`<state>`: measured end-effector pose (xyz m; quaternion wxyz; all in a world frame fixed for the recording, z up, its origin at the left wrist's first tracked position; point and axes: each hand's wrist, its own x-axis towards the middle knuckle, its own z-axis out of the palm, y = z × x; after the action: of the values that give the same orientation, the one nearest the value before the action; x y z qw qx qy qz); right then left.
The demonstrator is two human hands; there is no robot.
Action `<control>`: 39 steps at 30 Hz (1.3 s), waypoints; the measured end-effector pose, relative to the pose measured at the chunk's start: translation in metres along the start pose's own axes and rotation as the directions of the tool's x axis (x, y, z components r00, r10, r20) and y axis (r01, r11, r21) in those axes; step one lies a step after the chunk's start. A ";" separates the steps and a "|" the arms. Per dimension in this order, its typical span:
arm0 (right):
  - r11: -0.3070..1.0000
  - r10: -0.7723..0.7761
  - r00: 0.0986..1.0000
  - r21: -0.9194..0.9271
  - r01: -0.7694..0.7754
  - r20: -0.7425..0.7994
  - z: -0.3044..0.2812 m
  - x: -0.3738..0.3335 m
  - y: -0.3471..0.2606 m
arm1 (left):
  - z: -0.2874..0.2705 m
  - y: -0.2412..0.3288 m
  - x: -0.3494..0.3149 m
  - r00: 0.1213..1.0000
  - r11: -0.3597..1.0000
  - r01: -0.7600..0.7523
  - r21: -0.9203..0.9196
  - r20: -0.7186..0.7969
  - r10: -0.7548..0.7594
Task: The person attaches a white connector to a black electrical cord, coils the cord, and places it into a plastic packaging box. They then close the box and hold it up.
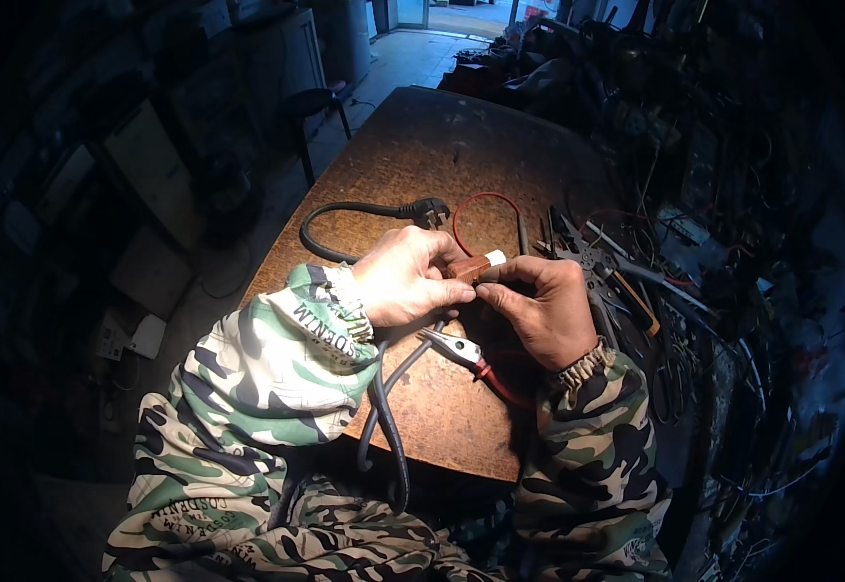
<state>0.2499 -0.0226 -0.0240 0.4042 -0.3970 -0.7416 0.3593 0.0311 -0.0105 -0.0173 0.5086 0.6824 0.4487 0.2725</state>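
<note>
Holds a small brown block (467, 270) above the bench (442, 427), pinched between thumb and fingers of the left hand (401, 276), with a white piece (495, 258) at its right end. Presses thumb and curled forefinger of the right hand (539, 301) close together just beside that end; cannot tell whether to call this a grip on the block or on something small hidden there. Judging by the close two-handed pinch, seems to be at a fine fitting or adjusting step. Probably calls next for a steady left hold and small, careful movements of the right fingertips. Might also call for reaching to the red-handled pliers (456, 349), lying just on the near side of the hands. Calls for care around the black cable (359, 206), looped beyond the left hand to a black plug (429, 210).
</note>
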 end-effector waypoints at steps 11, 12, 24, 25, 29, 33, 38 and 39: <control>0.995 -0.039 0.999 -0.087 0.042 0.028 -0.004 0.001 0.001 | -0.001 0.003 -0.001 0.997 0.992 -0.071 0.101 -0.016 0.073; 0.992 -0.053 0.998 -0.112 0.054 0.018 -0.003 0.001 0.001 | -0.001 0.002 -0.001 0.997 0.993 -0.078 0.087 -0.022 0.080; 0.993 0.075 0.993 0.097 -0.066 -0.093 -0.007 0.006 -0.004 | -0.004 0.004 -0.003 0.997 0.986 -0.061 -0.155 0.043 0.068; 0.989 0.081 0.991 0.135 -0.066 -0.108 -0.007 0.006 -0.008 | -0.006 0.004 -0.004 0.997 0.979 -0.047 -0.197 0.052 0.059; 0.942 0.135 0.986 0.320 -0.097 -0.099 -0.005 0.003 0.001 | -0.002 0.012 0.000 0.993 0.974 -0.036 -0.223 0.106 0.061; 0.916 0.180 0.977 0.343 -0.208 0.110 -0.010 0.008 0.001 | -0.006 0.007 -0.006 0.994 0.956 -0.006 -0.292 0.101 0.037; 0.906 0.170 0.979 0.373 -0.201 0.114 -0.011 0.005 0.003 | -0.003 0.003 -0.001 0.988 0.952 -0.030 -0.303 0.136 0.075; 0.911 0.173 0.978 0.357 -0.205 0.119 -0.011 0.004 0.003 | -0.002 0.003 -0.002 0.989 0.954 -0.024 -0.298 0.134 0.067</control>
<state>0.2589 -0.0151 -0.0207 0.4030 -0.3687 -0.6356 0.5456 0.0298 -0.0116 -0.0140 0.6291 0.6266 0.3497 0.2986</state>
